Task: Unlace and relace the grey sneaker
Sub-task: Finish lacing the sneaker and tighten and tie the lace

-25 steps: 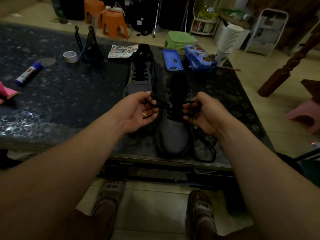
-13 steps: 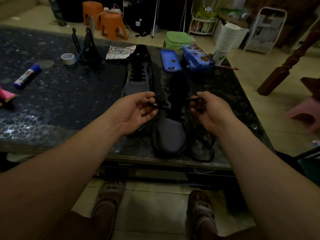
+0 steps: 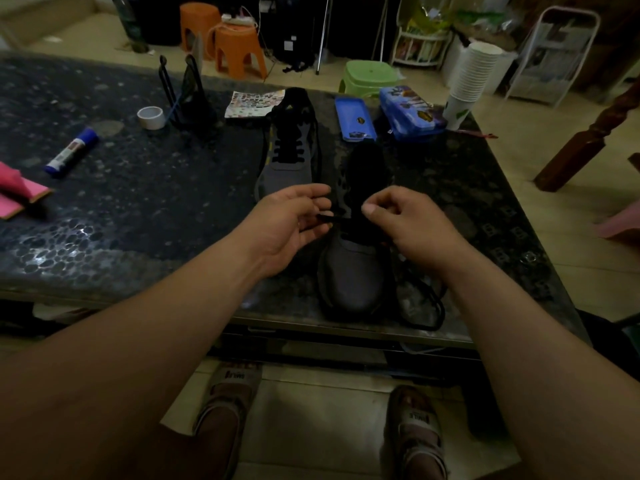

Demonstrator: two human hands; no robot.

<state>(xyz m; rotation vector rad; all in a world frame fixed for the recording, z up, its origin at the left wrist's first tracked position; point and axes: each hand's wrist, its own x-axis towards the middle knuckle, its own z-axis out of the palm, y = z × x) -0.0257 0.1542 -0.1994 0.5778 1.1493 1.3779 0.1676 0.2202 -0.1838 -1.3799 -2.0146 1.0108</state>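
Head view, left hand (image 3: 284, 226), right hand (image 3: 408, 226), fingers (image 3: 312, 204) pinching lace (image 3: 327, 218) over grey sneaker (image 3: 354, 275)

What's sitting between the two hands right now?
The lacing area of the near grey sneaker, with the black lace running across from the left hand toward the right hand. Head view.

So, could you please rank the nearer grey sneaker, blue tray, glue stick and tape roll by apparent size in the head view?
1. nearer grey sneaker, also closest.
2. blue tray.
3. glue stick and tape roll: too alike to rank.
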